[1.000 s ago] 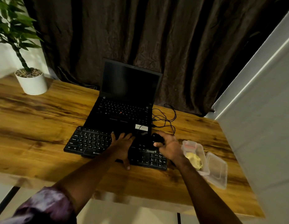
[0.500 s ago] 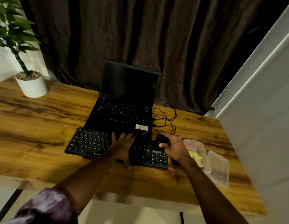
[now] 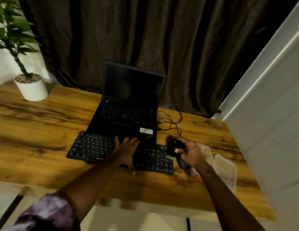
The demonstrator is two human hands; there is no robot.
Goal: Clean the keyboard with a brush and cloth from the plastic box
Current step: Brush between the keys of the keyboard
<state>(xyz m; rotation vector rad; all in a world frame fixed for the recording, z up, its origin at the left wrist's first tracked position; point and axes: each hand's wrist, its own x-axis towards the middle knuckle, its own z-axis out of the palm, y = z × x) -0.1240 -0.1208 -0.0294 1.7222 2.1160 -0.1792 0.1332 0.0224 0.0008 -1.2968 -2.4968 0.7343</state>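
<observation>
the left hand (image 3: pixel 128 147) lies flat, fingers straight, on the flat black keyboard (image 3: pixel 93 147) on the wooden table (image 3: pixel 36 124), while the right hand (image 3: pixel 192 154) curls its fingers round a small black brush (image 3: pixel 176 146) at the keyboard's right end (the clear plastic box (image 3: pixel 208 152) is just beside).

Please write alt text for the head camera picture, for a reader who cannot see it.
A person's left-hand grip rests flat on a black keyboard while the right-hand grip holds a small black brush at its right end. An open laptop stands behind on the wooden table, an open plastic box to the right.
</observation>
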